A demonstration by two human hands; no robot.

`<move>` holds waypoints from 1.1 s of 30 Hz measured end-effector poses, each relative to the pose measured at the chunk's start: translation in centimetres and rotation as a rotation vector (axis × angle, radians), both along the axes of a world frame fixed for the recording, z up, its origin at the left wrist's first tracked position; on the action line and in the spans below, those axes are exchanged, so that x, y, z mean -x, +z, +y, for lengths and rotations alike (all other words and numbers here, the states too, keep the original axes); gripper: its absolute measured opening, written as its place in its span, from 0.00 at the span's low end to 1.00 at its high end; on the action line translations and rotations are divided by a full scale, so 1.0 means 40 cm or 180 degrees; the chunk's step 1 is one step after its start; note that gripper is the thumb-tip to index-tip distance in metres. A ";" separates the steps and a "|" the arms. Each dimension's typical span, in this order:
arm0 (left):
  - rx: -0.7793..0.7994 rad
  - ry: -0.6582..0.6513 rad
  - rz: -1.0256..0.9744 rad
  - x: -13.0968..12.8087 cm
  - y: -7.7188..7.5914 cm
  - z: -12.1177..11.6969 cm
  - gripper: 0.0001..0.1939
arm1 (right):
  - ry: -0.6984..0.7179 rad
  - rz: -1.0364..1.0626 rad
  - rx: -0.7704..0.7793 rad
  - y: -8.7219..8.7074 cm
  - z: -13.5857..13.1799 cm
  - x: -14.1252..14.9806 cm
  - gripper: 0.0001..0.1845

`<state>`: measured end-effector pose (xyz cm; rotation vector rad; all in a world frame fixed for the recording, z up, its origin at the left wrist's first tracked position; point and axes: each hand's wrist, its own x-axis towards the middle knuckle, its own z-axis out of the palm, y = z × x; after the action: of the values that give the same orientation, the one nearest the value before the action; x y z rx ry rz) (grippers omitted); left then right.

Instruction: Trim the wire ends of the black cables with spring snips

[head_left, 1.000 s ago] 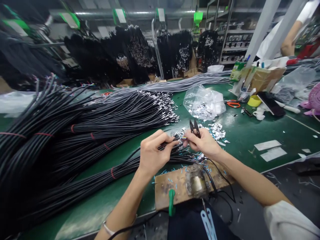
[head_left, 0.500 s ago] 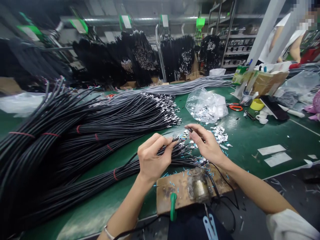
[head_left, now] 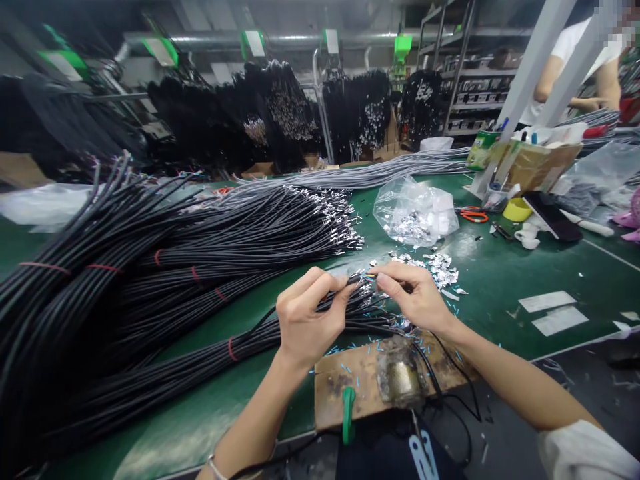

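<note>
My left hand (head_left: 311, 317) pinches a black cable (head_left: 353, 279) close to its stripped end, thumb against forefinger. Thin coloured wires (head_left: 371, 275) stick out of that end toward my right hand (head_left: 423, 297). The right fingertips are closed right at these wires. A slim dark tool (head_left: 409, 287) shows partly within the right hand; its kind is hidden by the fingers. Beneath both hands lies a bundle of black cables (head_left: 190, 367), tied with a red band (head_left: 231, 349), with its stripped ends near the right hand.
Larger black cable bundles (head_left: 250, 233) cover the left of the green table (head_left: 490, 300). A clear plastic bag (head_left: 416, 210) lies beyond the hands, near foil scraps (head_left: 443, 268). A stained board (head_left: 340, 373) with a metal pot (head_left: 401, 380) stands in front. Orange-handled scissors (head_left: 474, 214) lie right.
My right hand has moved slightly left and down, so its fingertips now meet the wires at the cable end. The left hand stays nearly in place, still pinching the cable.
</note>
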<state>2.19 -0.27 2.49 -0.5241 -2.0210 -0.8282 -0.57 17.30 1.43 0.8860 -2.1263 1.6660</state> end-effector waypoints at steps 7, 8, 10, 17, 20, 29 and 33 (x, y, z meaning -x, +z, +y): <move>0.0079 0.0145 0.0068 -0.001 -0.006 0.005 0.06 | -0.0077 0.0118 -0.0083 0.005 0.002 -0.001 0.11; 0.0090 0.0148 0.0076 0.000 -0.007 0.006 0.06 | -0.0088 0.0126 -0.0087 0.005 0.002 -0.001 0.11; 0.0106 0.0144 0.0079 0.000 -0.008 0.008 0.06 | -0.0124 0.0121 -0.0071 0.004 0.002 -0.001 0.10; -0.0364 0.0055 -0.0481 -0.002 -0.007 0.020 0.03 | -0.0474 0.0241 -0.0043 0.005 0.000 -0.005 0.10; -0.0455 -0.0127 -0.0892 -0.002 -0.005 0.018 0.07 | -0.0549 0.0342 -0.0119 0.005 0.000 -0.008 0.10; -0.0778 -0.0784 -0.1972 0.003 0.005 0.001 0.17 | -0.0550 0.0504 -0.0181 -0.001 0.000 -0.007 0.09; -0.1007 -0.0932 -0.2169 0.004 0.006 0.004 0.18 | -0.0643 0.0302 -0.0015 -0.004 0.001 -0.002 0.08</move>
<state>2.04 -0.11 2.74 -0.3875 -2.3700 -1.6477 -0.48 17.36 1.26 0.7101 -2.0804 1.4898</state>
